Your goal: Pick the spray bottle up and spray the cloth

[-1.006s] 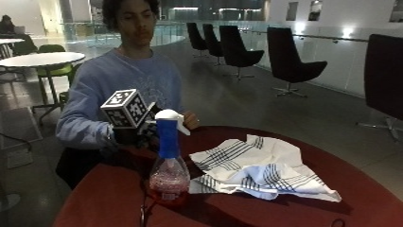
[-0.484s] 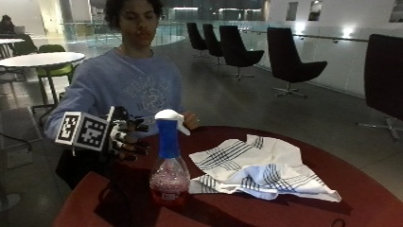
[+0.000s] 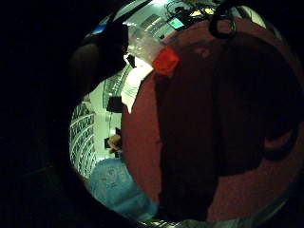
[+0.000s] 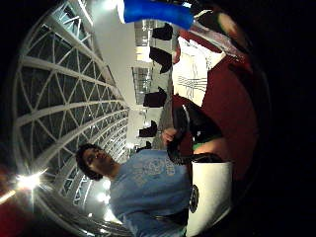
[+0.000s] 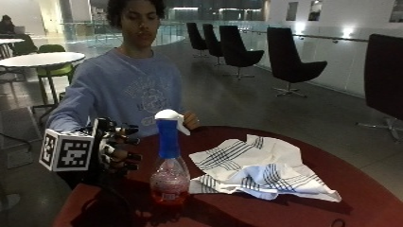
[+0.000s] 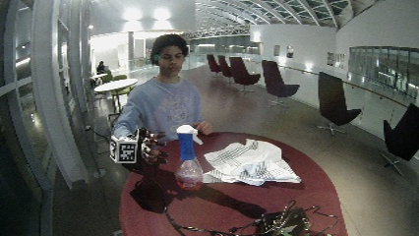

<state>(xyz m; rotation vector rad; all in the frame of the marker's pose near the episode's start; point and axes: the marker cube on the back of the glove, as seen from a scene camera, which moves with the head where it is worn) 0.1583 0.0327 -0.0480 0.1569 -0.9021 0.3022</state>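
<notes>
Spray bottle [image 5: 169, 168] stands upright on tabletop [image 5: 264, 210], cloth [image 5: 261, 168] at its 3 o'clock. Right hand [image 5: 116, 151] at 9 o'clock, fingers relaxed, grasping nothing. Judged light, rigid, top-heavy; grasp the blue neck.

Gloved right hand [image 5: 116, 151] hovers raised at chest height, fingers loosely spread, gripping nothing; the bare left hand [image 5: 189, 121] rests forward.

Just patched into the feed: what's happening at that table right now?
A person sits at a round red table. Their gloved right hand hovers beside the spray bottle, fingers loosely curled, not touching it. The bottle stands upright next to a crumpled striped cloth. Nothing has been picked up or sprayed yet.
</notes>
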